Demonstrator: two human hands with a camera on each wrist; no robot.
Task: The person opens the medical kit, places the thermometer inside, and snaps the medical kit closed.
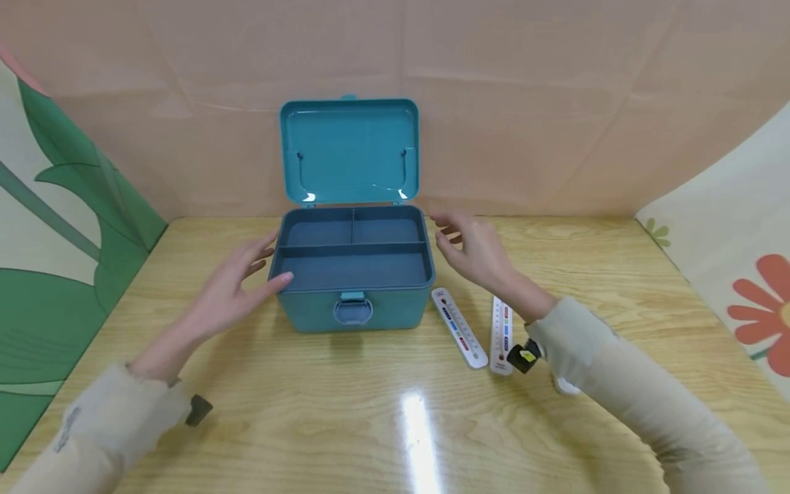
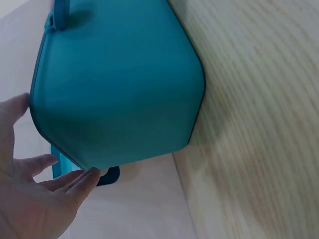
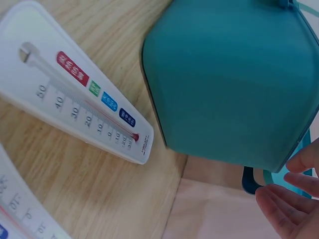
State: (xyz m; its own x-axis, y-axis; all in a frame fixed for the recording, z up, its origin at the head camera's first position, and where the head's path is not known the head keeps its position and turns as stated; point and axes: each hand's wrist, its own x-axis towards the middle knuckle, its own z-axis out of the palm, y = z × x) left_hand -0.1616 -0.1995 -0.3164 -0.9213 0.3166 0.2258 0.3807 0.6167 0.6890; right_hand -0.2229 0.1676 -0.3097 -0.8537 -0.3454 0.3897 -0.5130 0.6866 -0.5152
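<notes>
The teal box [image 1: 395, 312] is standing upright on the wooden surface [image 1: 308, 425], between the two hands, with its lid [image 1: 352, 151] rising open at its 12 o'clock side and its latch [image 1: 353, 310] facing 6 o'clock.

The left hand [image 1: 237, 278] is flanking the box at 9 o'clock. Its thumb and fingers are spreading wide, the thumb lying at the rim near the 8 o'clock corner and the fingers pointing toward the 10 o'clock corner; in the left wrist view the fingertips are meeting the box's edge, though how firmly they are pressing cannot be told.

The right hand [image 1: 475, 250] is hovering just beside the box, between 2 and 3 o'clock. Its fingers are bending loosely toward the rim, with a moderate gap between thumb and fingers, and they are holding nothing.

Inside the box, dividers are forming two smaller compartments toward 12 o'clock and one wide compartment toward 6 o'clock.

A white thermometer [image 1: 459, 328] is lying near the box at 4 o'clock, its bulb end pointing to 11 o'clock. A second thermometer [image 1: 502, 336] is lying just beside it, farther from the box, its bulb end pointing to 6 o'clock. Beyond both, still toward 4 o'clock, a white thing [image 1: 566, 387] is showing partly from under the right sleeve [image 1: 642, 398], too hidden to identify.
</notes>
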